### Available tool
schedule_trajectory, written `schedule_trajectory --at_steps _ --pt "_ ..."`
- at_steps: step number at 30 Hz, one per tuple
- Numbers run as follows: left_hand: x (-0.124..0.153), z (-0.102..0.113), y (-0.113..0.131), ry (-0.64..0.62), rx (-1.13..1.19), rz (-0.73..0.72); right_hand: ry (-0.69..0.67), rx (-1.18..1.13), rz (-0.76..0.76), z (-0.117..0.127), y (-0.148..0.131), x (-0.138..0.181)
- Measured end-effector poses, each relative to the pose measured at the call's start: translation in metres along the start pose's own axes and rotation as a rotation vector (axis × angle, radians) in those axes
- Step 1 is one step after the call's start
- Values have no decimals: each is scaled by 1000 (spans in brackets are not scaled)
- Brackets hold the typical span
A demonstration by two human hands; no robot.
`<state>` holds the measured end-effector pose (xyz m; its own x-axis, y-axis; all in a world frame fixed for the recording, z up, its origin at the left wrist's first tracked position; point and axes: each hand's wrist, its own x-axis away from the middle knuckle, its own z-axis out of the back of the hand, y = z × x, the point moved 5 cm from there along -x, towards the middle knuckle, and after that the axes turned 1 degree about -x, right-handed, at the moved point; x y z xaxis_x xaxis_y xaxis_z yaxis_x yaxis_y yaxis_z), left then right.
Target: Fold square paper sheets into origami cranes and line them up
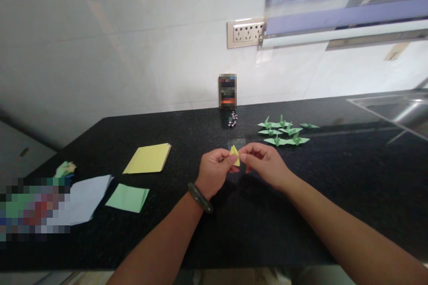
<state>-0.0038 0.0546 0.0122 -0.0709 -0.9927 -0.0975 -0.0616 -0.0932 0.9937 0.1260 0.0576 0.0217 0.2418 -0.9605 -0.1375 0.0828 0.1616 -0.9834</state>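
A small piece of folded yellow paper with a pointed top is held above the dark counter. My left hand pinches it from the left, thumb across its front. On its other side, the thumb and fingertips of my right hand close on the paper's right edge. A dark bangle circles my left wrist. Beyond my right hand several green paper cranes stand grouped on the counter.
To the left lie a stack of yellow paper, green paper, white sheets and crumpled paper. A phone leans on the wall behind a beaded string. A metal sink is set in at the right.
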Motion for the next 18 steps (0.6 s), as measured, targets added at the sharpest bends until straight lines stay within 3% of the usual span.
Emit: schedule_trajectory --at_steps 5,11,16,18 --pt "2 -6 -1 -121 -113 36 15 -129 -19 3 3 -3" --pt "3 -12 -10 -210 -74 159 106 -229 -23 8 8 -5" --pt "4 -11 -11 -183 -65 143 -67 -238 -82 -5 9 -2" --pt "4 -11 -11 -186 -63 140 -59 -188 -66 -5 8 -1"
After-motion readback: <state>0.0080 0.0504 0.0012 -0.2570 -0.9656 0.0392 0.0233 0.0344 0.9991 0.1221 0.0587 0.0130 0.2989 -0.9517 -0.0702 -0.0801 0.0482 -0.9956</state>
